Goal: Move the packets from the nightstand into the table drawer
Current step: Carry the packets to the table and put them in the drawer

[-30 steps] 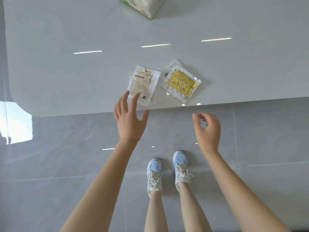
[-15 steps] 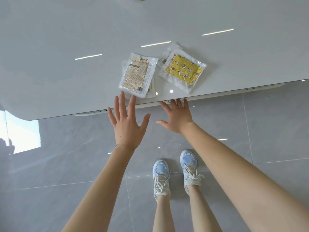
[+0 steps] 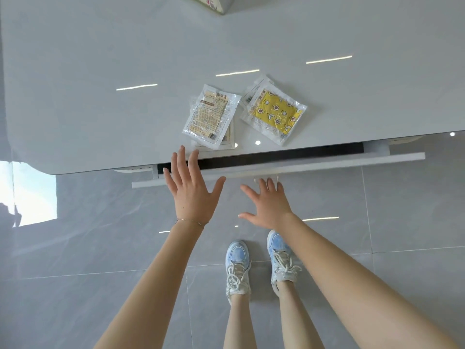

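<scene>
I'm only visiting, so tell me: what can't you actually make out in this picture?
All from the head view:
Inside of the drawer: only a dark slit shows, the rest is hidden under the tabletop.
Right hand: its fingertips meet the drawer front, so its grip is unclear.
Packets beneath the tan packet and the yellow packet: mostly covered by them.
Box: cut off by the top edge.
Packet print: too small to read.

Packets (image 3: 210,117) lie on the table (image 3: 100,96) behind the drawer (image 3: 327,162); left hand (image 3: 191,195) over its left end, right hand (image 3: 269,205) seemingly touching its front.
</scene>
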Demonstrator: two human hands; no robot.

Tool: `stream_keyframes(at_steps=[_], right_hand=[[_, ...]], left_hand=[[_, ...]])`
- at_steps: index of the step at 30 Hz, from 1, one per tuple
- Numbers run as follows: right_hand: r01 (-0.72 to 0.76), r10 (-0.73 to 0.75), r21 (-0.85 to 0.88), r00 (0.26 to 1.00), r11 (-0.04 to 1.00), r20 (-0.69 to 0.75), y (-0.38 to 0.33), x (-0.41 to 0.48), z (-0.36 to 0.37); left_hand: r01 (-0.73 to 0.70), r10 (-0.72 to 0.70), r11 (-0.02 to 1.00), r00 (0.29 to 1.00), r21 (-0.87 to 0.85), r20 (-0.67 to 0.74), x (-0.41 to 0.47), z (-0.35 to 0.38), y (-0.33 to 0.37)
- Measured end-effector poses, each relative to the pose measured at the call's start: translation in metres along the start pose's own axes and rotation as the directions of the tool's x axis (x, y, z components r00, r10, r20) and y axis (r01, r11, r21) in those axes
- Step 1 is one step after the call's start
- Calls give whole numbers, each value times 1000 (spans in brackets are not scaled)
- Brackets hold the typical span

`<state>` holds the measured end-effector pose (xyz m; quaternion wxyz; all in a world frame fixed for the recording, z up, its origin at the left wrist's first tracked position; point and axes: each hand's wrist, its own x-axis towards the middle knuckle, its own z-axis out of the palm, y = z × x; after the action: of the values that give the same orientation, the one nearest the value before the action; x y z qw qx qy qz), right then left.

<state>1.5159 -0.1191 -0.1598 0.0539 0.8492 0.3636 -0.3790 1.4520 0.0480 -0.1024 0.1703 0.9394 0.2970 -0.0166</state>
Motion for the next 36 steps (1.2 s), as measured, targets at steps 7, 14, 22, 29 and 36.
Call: stream_keyframes(at_steps=[7,14,22,29,36], right_hand=[[49,-39,-68,990,996,135,-14,-50,31],[40,-27,-57,978,998,206,-25,-73,45],[78,-53,-79,959,994,277,-35,-91,47],[323,-322,3,940,946,114,-57,-133,14],[333,-271,46,833,942,-481,-30,-100,-79]], left_hand=[[64,-62,997,998,-39,32,2,-13,8],[79,-77,996,994,-28,76,-3,-14,5],[76,-75,997,991,-9,108,-10,-18,-4],[117,-111,993,983,-29,144,-6,-37,-5],[119,-108,987,989,-107,101,21,-55,-3]])
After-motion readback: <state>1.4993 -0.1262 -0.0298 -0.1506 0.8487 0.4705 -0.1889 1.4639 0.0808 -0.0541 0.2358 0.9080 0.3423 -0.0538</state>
